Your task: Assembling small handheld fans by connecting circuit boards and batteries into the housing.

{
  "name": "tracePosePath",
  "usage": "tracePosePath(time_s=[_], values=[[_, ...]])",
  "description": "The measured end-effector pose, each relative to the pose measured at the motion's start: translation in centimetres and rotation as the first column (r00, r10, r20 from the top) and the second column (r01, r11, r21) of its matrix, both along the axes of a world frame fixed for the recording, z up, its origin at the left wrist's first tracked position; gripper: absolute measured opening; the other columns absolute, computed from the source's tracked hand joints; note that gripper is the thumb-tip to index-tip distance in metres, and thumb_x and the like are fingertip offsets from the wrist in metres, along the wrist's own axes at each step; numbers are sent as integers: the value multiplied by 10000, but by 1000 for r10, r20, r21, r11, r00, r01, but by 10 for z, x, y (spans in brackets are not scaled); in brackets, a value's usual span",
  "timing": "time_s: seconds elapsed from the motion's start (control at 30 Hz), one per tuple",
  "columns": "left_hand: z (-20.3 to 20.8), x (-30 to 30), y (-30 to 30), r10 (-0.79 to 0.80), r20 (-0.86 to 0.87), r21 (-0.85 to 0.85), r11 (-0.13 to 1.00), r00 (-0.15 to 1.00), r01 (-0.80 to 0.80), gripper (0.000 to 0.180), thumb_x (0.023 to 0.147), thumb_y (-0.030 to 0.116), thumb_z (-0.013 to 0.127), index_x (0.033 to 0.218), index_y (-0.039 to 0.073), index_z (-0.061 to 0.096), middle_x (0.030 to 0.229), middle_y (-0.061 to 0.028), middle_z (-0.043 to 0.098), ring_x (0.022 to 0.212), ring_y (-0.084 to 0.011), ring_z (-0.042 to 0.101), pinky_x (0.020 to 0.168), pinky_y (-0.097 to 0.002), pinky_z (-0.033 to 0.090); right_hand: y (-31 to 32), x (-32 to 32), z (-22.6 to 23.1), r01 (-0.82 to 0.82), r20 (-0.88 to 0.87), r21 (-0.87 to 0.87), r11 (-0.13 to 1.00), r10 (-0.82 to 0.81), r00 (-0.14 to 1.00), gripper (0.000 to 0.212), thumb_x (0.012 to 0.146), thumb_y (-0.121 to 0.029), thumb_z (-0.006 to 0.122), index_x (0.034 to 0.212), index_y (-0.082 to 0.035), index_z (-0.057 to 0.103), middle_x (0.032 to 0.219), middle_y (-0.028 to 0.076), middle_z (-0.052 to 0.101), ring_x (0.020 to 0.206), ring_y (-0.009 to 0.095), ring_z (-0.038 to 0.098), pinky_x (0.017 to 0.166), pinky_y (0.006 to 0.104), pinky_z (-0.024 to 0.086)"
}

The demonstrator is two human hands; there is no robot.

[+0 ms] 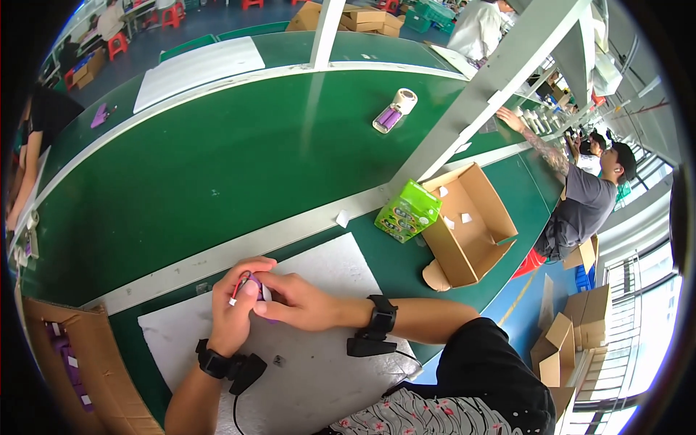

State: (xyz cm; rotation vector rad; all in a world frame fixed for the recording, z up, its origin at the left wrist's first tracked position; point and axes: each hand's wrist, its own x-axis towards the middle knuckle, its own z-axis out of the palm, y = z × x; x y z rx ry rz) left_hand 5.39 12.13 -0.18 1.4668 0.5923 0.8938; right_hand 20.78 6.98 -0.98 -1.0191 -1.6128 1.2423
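Note:
Both hands meet over the white foam sheet [330,264] in front of me. My left hand [233,312] is closed around a small purple battery pack [254,278], mostly hidden by fingers. Thin red and black wires with a white plug [233,301] stick out beside the left thumb. My right hand [296,300] grips the same pack from the right, its fingers and thumb pressed against it. A pale patch, perhaps a label, shows between the hands. Each wrist wears a black strap with a small device and a cable.
A cardboard box [76,377] with several purple packs stands at left. Right of the foam are a green carton [408,211] and an open cardboard tray [475,199] with paper scraps. Beyond a pale rail, a white device with purple cells [391,116] lies on the green belt. Co-workers sit nearby.

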Motion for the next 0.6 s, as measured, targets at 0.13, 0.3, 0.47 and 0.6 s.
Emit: tracePosePath(time_s=[0.13, 0.3, 0.47, 0.6], values=[[-4, -1, -1, 45, 74, -89, 995, 996, -39, 277, 905, 246, 523, 975, -12, 598, 1034, -143, 651, 942, -211, 602, 882, -341, 454, 0, 1, -5, -27, 4, -24, 999, 27, 1000, 336, 976, -294, 481, 1148, -7, 518, 763, 85, 583, 662, 185, 551, 580, 329, 419], [-6, -3, -1, 15, 69, -59, 998, 997, -11, 267, 907, 257, 518, 882, -6, 556, 1028, -166, 649, 954, -234, 605, 886, -359, 455, 0, -4, -5, 24, -19, 79, 997, -23, 1000, 355, 974, -346, 476, 930, -6, 570, 732, 136, 581, 637, 268, 561, 584, 379, 428], [-2, -3, -3, 4, 50, -68, 998, 999, 0, 295, 907, 286, 515, 832, 1, 516, 1005, -189, 650, 947, -240, 605, 883, -375, 457, -1, -3, -3, 8, -49, 74, 997, -4, 999, 349, 980, -349, 466, 949, -18, 572, 736, 140, 582, 639, 277, 561, 587, 384, 430], [-2, -4, -2, -2, 42, -68, 998, 999, 5, 323, 912, 312, 504, 827, 1, 511, 993, -199, 650, 927, -239, 603, 872, -375, 462, -1, -2, -5, -2, -20, 65, 998, 3, 1000, 329, 972, -337, 486, 945, -22, 576, 737, 136, 589, 645, 272, 568, 595, 383, 437]])
